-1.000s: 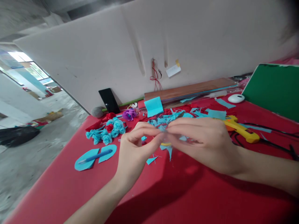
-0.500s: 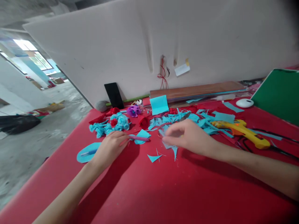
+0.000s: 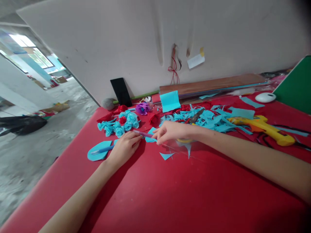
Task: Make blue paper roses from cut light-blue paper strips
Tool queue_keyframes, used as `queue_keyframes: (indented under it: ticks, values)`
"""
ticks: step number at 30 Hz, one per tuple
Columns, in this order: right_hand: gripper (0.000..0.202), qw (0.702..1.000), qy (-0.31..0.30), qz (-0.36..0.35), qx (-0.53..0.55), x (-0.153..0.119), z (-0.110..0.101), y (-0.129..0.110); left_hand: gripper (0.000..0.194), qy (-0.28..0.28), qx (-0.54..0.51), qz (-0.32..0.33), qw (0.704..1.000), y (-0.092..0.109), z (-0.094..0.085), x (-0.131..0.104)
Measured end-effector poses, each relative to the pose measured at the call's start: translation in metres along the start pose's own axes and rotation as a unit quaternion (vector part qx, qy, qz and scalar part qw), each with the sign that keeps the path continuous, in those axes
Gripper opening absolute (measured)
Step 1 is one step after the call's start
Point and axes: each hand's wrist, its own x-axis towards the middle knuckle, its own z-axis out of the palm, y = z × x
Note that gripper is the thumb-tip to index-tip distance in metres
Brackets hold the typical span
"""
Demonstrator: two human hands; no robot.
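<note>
on the red-covered table (image 3: 145, 194), the left hand (image 3: 124, 147) lies with loosely curled fingers at the left end of a slim pink-purple pen (image 3: 145, 134) (whether it grips, i cannot tell). the right hand (image 3: 170, 131) bends its fingertips to the pen's right end, hold unclear. beyond sit light-blue paper roses (image 3: 131, 119) and a black rectangular slab (image 3: 120, 92).

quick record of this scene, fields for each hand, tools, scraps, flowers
left hand: at one end of a purple pen, grip unclear
right hand: fingertips at the pen's other end
tools: yellow glue gun, scissors
scraps: blue pieces heaped beyond the right arm
flowers: blue cluster, purple one behind
</note>
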Motion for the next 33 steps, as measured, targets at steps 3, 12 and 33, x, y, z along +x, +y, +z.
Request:
queue_keyframes:
  ticks: [3,12,33]
  values:
    - [0.012,1.000,-0.003,0.010,0.006,0.000,0.000,0.004,0.018,-0.002,-0.005,0.000,1.000,-0.001,0.001,-0.001]
    - [0.010,1.000,-0.014,0.014,0.015,-0.001,0.002,0.004,0.020,0.012,-0.010,-0.060,0.998,0.003,0.004,0.006]
    - [0.015,1.000,-0.023,-0.012,0.005,0.000,-0.002,0.013,0.023,-0.021,-0.018,-0.202,0.979,0.002,0.002,0.016]
